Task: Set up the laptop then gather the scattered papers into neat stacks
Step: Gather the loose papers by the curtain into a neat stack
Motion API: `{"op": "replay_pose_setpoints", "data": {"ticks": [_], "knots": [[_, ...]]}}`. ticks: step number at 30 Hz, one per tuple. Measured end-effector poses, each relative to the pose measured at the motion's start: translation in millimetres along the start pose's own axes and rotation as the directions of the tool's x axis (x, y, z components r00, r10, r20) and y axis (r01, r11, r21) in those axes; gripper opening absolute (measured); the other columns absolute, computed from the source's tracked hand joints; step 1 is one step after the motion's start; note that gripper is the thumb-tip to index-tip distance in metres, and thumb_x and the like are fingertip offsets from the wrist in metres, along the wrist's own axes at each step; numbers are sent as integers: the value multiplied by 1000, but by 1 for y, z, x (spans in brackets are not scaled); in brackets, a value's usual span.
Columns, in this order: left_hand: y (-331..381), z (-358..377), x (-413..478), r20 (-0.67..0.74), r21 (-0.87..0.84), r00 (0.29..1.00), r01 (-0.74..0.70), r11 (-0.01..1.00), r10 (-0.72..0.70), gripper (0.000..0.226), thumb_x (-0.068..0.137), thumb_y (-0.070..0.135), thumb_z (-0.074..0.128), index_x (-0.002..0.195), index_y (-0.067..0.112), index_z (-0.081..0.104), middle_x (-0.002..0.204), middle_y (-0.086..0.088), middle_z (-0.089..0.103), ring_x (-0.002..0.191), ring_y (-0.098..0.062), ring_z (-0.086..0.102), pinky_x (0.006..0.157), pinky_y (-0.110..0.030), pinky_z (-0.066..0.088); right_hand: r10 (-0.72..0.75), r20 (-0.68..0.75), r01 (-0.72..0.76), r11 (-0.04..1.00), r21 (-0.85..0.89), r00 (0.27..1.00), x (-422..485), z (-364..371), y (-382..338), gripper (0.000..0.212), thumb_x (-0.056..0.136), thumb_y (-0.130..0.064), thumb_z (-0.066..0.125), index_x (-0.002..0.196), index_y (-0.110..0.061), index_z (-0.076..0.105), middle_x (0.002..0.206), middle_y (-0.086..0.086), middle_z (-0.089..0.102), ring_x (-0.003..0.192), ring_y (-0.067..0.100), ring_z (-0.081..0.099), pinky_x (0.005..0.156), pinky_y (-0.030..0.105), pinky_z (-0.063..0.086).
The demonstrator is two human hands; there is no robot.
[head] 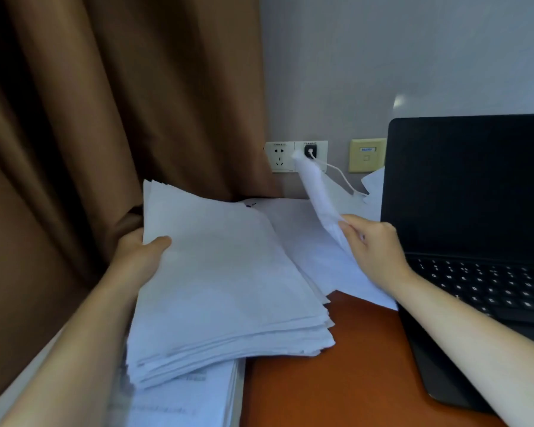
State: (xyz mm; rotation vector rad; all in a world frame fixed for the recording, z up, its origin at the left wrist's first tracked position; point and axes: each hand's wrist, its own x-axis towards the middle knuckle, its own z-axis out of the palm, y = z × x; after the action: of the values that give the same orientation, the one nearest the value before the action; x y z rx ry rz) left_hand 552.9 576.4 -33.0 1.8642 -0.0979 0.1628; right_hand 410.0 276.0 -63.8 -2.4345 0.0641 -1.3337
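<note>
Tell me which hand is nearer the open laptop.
Right. The right hand, pinching a loose sheet, is just left of the laptop, beside its keyboard. The left hand grips the paper stack by the curtain, farther left.

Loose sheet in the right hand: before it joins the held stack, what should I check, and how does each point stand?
1. The left hand grips the paper stack: ok.
2. The right hand pinches the loose sheet: ok.
3. Stack edges squared: not ok, the near edges fan out.
4. The laptop is open on the desk: ok.
5. Laptop powered on: cannot tell, the screen is dark.
6. All papers gathered: not ok, sheets lie beside the laptop.
</note>
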Motion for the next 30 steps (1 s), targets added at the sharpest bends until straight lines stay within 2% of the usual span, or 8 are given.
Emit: {"op": "replay_pose_setpoints", "data": {"ticks": [3,9,14,16,18,21,25,30], "knots": [[0,5,-3,33,46,999,-1,999,0,30,94,6,52,121,-4,57,123,-20,59,107,-38,56,81,-33,39,-232,106,239,969,-63,967,-6,10,-18,25,87,-15,48,89,-6,71,54,5,62,48,30,57,45,35,51],[-7,8,0,62,132,995,64,989,-73,29,96,13,46,114,-7,57,97,-18,60,83,-33,54,73,-30,38,-546,365,610,788,-84,755,-13,16,-63,25,78,-11,43,73,-15,68,52,0,57,49,21,57,31,28,39],[-6,15,10,7,28,982,188,982,-188,58,96,41,44,128,-7,50,132,-24,51,119,-39,49,100,-38,36,-603,415,648,761,41,682,-26,21,-86,33,92,-21,38,79,-16,68,54,-5,57,51,18,56,33,25,40],[-11,15,8,62,85,989,130,988,-136,46,92,31,57,119,-6,58,123,-23,59,110,-39,56,96,-40,43,-551,475,558,818,141,686,-27,21,-89,52,100,-39,26,87,-17,70,67,-4,66,63,18,62,45,31,49],[-14,13,3,85,169,994,46,985,-61,33,90,14,59,118,-4,60,121,-21,61,108,-37,58,92,-37,45,-366,620,284,931,231,694,-24,18,-88,68,94,-60,16,99,-20,71,89,-2,72,84,17,66,71,38,53],[-12,11,0,82,181,997,-8,984,-7,31,90,7,57,120,-2,59,123,-18,60,111,-36,57,87,-31,41,-68,634,-117,962,246,770,-14,18,-68,52,90,-57,33,111,-26,69,112,-7,70,106,10,63,94,34,48],[-10,6,-1,60,160,998,-37,987,27,27,88,8,59,114,2,62,117,-14,62,105,-35,58,86,-33,44,158,627,-86,986,-144,763,11,28,-26,35,96,-25,49,127,-12,58,136,4,53,126,24,47,104,39,39],[-9,2,-1,30,100,999,-45,994,43,26,88,7,59,113,1,62,116,-17,63,103,-36,59,87,-36,46,352,662,-54,903,-426,662,35,38,8,51,94,-36,51,138,-11,43,138,11,48,125,30,45,101,38,40]]}}
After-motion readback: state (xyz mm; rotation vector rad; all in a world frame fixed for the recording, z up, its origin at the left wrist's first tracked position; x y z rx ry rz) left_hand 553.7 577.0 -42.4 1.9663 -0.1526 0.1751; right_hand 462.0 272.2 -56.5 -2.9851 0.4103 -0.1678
